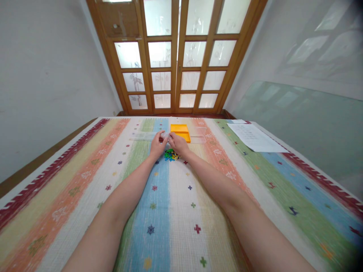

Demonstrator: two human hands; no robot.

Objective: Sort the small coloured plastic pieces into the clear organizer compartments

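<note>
Both of my hands meet over the middle of the tablecloth, fingers closed around a small clear plastic piece [164, 135]; its exact kind is too small to make out. My left hand [158, 144] grips it from the left, and my right hand [178, 143] pinches its right side. Just below the hands lies a pile of small green, blue, yellow and black pieces [171, 155]. Right behind my right hand sits an open yellow box [179, 127], partly covered by the fingers. Flat clear plastic [141, 136] lies left of my left hand, and another clear plastic piece [200, 135] lies right of the box.
A striped, patterned tablecloth [153, 234] covers the long table. White printed sheets [255, 138] lie toward the far right edge. Beyond the table's end stand wood-framed glass doors [174, 68]. A large glass panel [300, 124] leans along the right wall.
</note>
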